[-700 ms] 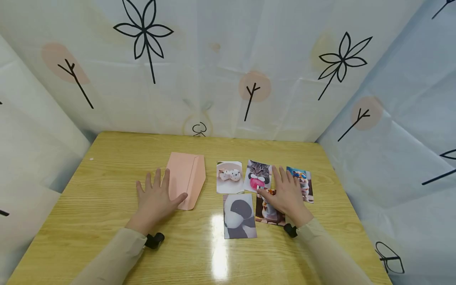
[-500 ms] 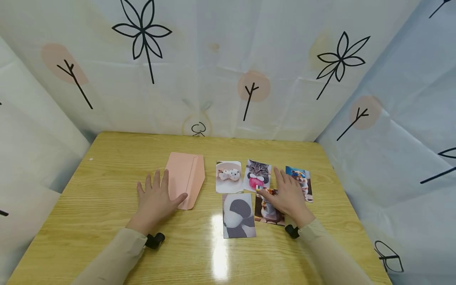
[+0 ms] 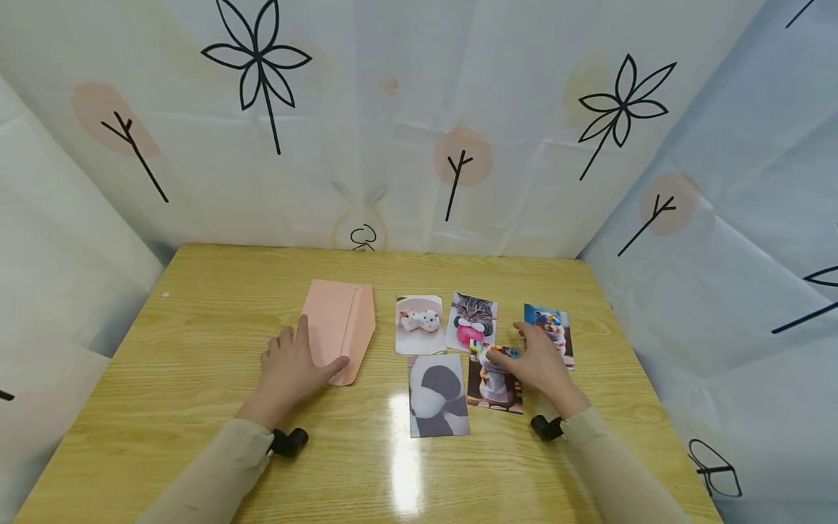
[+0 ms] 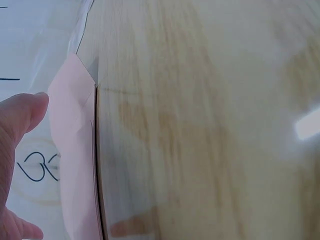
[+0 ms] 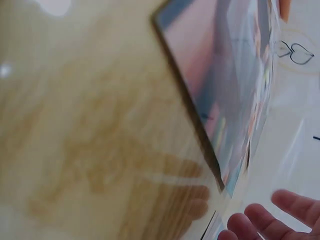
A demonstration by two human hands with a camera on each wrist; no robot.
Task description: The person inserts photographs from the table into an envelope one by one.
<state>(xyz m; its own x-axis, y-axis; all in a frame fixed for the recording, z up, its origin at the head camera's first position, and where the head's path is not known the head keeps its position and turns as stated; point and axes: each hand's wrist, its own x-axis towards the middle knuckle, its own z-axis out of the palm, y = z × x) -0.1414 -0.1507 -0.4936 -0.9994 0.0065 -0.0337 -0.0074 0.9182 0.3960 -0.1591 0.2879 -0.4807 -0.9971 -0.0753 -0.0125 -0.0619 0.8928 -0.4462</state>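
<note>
My left hand (image 3: 288,372) hovers at the left side of a pink envelope (image 3: 332,313), fingers relaxed and thumb reaching over its lower edge. In the left wrist view the thumb shows apart from the envelope. My right hand (image 3: 540,364) holds nothing; its fingers are loosely bent over the gap between photo cards. The thumb overlaps the card with an animal in a light top (image 3: 494,389), and the hand partly covers the card with an animal in sunglasses (image 3: 559,331). In the right wrist view the fingertips (image 5: 285,200) stand beyond a card's corner.
Left of the right hand lie a cat photo (image 3: 473,316), a photo of two small white animals (image 3: 419,320) and a grey-and-white plush photo (image 3: 437,397). Everything lies on a wooden table (image 3: 216,327), with a patterned curtain (image 3: 366,145) along its back and sides.
My right hand has drawn back slightly to the right and its fingers have bent, uncovering more of two cards. The left fingers have bent a little near the envelope.
</note>
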